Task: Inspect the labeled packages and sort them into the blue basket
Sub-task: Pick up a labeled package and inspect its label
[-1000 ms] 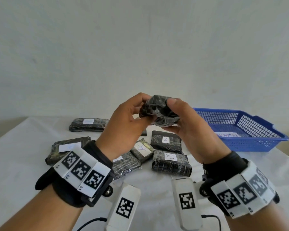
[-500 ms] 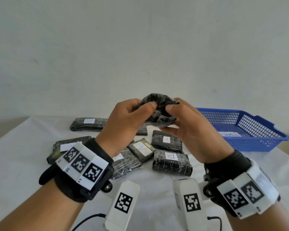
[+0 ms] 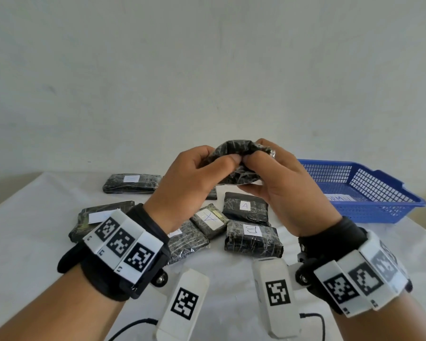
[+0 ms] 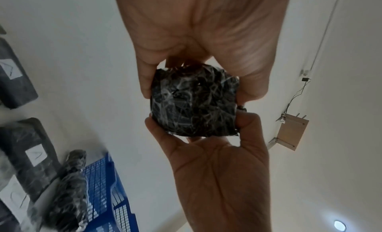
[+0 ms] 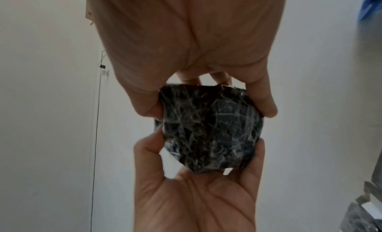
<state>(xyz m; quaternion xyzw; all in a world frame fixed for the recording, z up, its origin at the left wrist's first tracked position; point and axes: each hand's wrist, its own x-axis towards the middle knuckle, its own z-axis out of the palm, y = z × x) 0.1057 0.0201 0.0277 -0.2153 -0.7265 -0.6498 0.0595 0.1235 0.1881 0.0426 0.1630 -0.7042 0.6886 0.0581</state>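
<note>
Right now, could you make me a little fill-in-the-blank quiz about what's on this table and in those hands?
1. The dark wrapped package is held up by ____ hands.
2. The basket at the right is coloured ____.
3. The package lying nearest the basket carries the letter ____.
4. Just in front of that one lies the package lettered ____.

Missing words: both; blue; A; B

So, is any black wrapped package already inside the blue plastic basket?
No, the blue plastic basket holds only a white paper label; the black wrapped packages lie on the white table.
</note>
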